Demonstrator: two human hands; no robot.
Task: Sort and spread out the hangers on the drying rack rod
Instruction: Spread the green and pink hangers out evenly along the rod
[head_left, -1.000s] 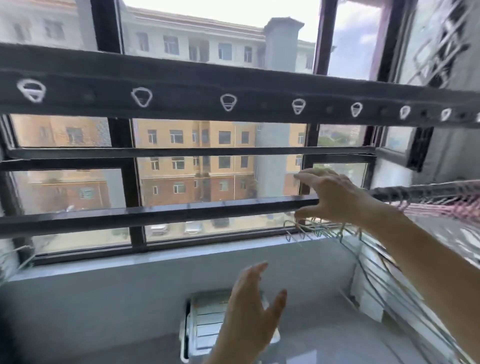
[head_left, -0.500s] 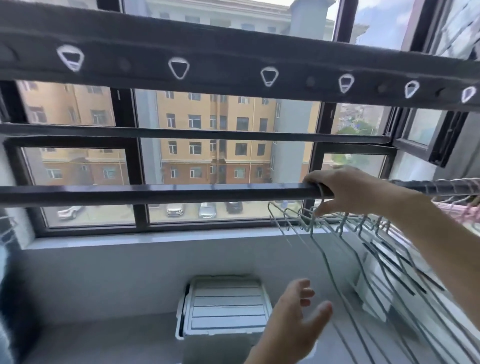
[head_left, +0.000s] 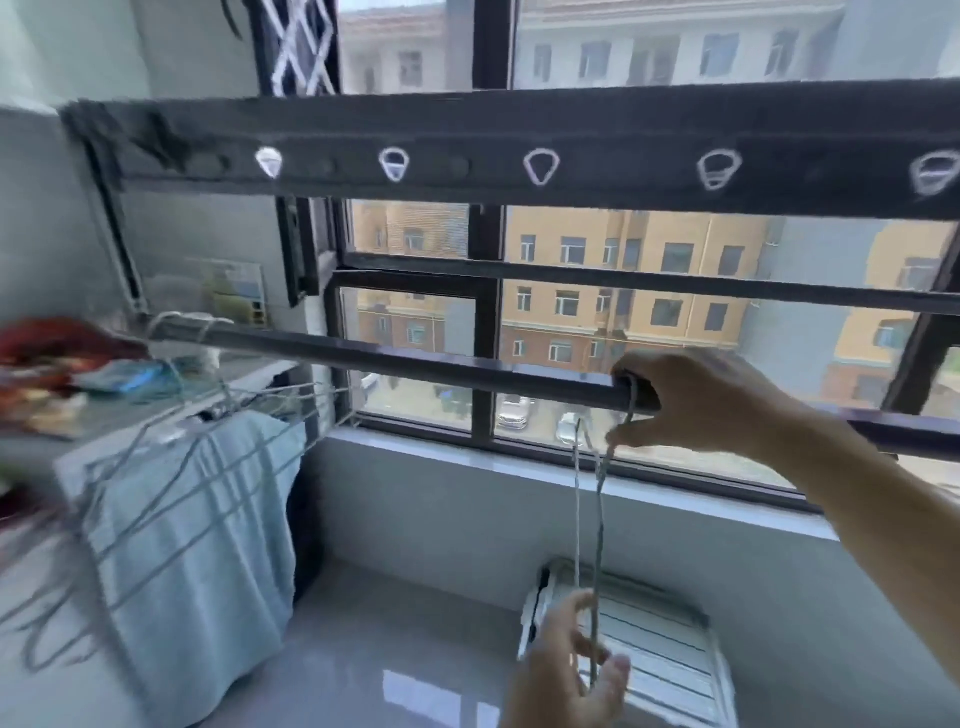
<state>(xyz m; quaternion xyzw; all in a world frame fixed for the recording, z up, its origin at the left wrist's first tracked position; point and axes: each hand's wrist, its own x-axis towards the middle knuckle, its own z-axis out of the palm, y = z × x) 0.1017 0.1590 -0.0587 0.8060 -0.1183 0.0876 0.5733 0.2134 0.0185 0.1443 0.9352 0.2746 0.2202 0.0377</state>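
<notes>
The dark drying rack rod (head_left: 395, 358) runs from the left wall across the window to the right. My right hand (head_left: 691, 400) rests over the rod and pinches the hook of a thin wire hanger (head_left: 584, 514). The hanger hangs edge-on below the rod. My left hand (head_left: 566, 670), low in the middle, has its fingers closed round the hanger's lower wires. Several more wire hangers (head_left: 171, 467), blurred, hang at the rod's left end in front of a towel.
A wide dark upper bar (head_left: 467, 130) with white rings crosses overhead. A light blue towel (head_left: 208, 530) drapes over a white unit at left, with a clothes pile (head_left: 57, 353) above. A white slatted box (head_left: 660, 649) sits on the floor under the window sill (head_left: 467, 457).
The view has swung left. My right hand has slid left along the rod with one hanger, away from the bunch. My left hand has risen and closed on that hanger's lower part.
</notes>
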